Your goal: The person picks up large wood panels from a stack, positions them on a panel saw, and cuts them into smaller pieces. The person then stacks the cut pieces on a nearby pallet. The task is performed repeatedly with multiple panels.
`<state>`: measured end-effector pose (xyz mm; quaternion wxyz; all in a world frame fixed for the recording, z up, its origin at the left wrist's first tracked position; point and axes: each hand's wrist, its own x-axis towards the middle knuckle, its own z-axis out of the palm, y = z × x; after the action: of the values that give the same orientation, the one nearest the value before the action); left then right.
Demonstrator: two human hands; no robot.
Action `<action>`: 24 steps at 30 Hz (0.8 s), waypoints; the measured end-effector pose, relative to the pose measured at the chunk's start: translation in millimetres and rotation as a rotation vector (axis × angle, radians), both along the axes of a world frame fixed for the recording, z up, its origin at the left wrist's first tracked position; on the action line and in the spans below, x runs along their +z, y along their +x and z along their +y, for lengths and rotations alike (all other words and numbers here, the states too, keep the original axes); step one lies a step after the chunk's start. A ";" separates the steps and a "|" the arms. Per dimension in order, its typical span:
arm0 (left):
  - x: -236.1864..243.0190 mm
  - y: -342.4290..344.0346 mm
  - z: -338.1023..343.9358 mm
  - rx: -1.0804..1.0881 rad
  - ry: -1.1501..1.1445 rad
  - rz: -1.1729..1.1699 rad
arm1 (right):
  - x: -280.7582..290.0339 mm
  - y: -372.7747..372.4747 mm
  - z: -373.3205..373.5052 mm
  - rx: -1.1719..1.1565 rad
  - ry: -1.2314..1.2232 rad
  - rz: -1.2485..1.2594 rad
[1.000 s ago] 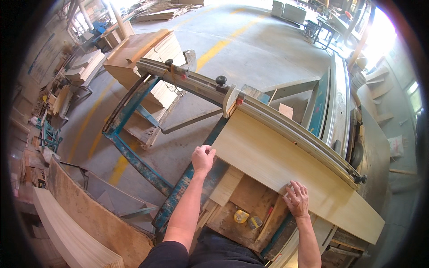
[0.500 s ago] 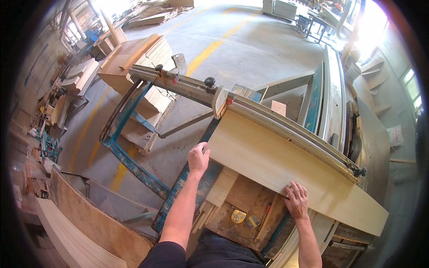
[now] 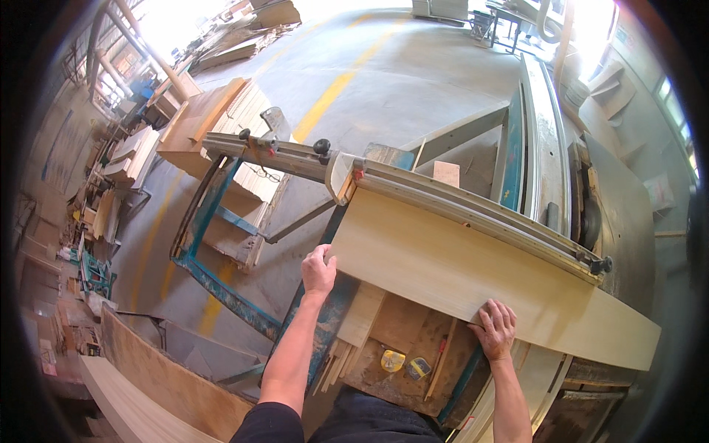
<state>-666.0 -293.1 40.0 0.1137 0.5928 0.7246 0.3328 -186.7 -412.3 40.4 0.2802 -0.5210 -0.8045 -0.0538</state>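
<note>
A long pale wooden panel [image 3: 473, 262] lies along the metal fence [image 3: 473, 214] of a sliding table saw. Its left end meets the flip stop [image 3: 341, 177] on that fence. My left hand [image 3: 319, 272] is closed on the panel's near left corner, fingers curled at the edge. Farther right, my right hand [image 3: 495, 329] grips the near edge, fingertips bent on the top face and thumb against the edge. Below the panel, two tape measures [image 3: 393, 360] and a pencil-like red-tipped stick [image 3: 437, 363] lie on a brown board [image 3: 391, 325].
The saw's metal rail [image 3: 545, 140] runs away at the right, beside a dark tabletop [image 3: 617, 221]. A blue frame [image 3: 229, 295] reaches out to the left. Stacked panels [image 3: 214, 125] stand behind it. Curved pale boards [image 3: 133, 406] lie low at the left.
The whole view has shifted and turned slightly. Both hands keep their places on the panel, which stays against the fence and stop.
</note>
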 end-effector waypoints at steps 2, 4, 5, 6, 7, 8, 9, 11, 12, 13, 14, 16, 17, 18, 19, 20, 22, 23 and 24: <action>1.5 2.6 -0.8 0.004 -0.036 0.023 | 1.0 1.3 -0.2 0.002 0.007 0.003; 3.3 3.5 1.3 0.003 -0.074 0.008 | -0.2 3.5 -1.0 -0.001 -0.002 0.006; 1.9 2.1 1.6 0.006 -0.096 -0.020 | -0.4 4.0 -1.3 0.003 -0.008 0.007; 0.6 0.4 2.4 0.008 -0.118 -0.048 | -0.7 4.2 -1.4 0.003 -0.009 0.006; -0.7 -1.5 3.3 0.021 -0.132 -0.128 | -1.2 4.4 -1.2 0.003 -0.009 0.005; -1.9 -2.7 3.9 0.035 -0.148 -0.209 | -1.3 4.7 -0.9 0.003 -0.011 0.002; -3.2 -3.6 4.6 0.048 -0.163 -0.291 | -1.4 4.7 -1.0 0.001 -0.011 0.005; -6.6 -3.8 3.9 0.040 -0.113 -0.239 | -1.5 4.6 -1.4 -0.004 -0.012 0.009; -9.1 -4.6 4.4 0.037 -0.086 -0.214 | -1.7 4.8 -1.1 -0.003 -0.011 0.012; -11.4 -5.9 6.1 0.035 -0.087 -0.171 | -2.0 4.7 -0.6 -0.002 -0.009 0.014; -12.1 -6.2 7.6 0.033 -0.088 -0.128 | -2.2 5.2 -0.5 -0.001 -0.009 0.016; -13.6 -7.0 10.2 0.018 -0.131 -0.035 | -2.3 6.1 -0.9 -0.010 -0.013 0.020; -11.2 -7.9 13.6 0.003 -0.171 0.020 | -3.3 5.7 -1.0 -0.015 -0.014 0.026; -9.0 -8.5 17.5 -0.011 -0.210 0.074 | -4.0 6.0 -1.0 -0.017 -0.010 0.022; -7.0 -8.9 23.0 -0.007 -0.249 0.011 | -4.5 6.8 -1.0 -0.020 -0.006 0.019; -6.8 -11.9 28.3 0.000 -0.288 -0.049 | -3.9 5.9 -0.4 -0.018 -0.001 0.017; -7.2 -16.5 33.2 0.018 -0.321 -0.122 | -2.4 4.5 0.2 -0.019 0.002 0.020; -9.1 -18.5 34.2 0.026 -0.318 -0.134 | -2.1 3.9 0.0 -0.022 0.002 0.022; -10.8 -20.6 35.2 0.034 -0.315 -0.146 | -2.4 3.7 0.2 -0.017 -0.001 0.027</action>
<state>-686.7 -257.9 29.2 0.2517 0.5294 0.7676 0.2592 -183.0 -412.2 38.0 0.2904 -0.5286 -0.7962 -0.0489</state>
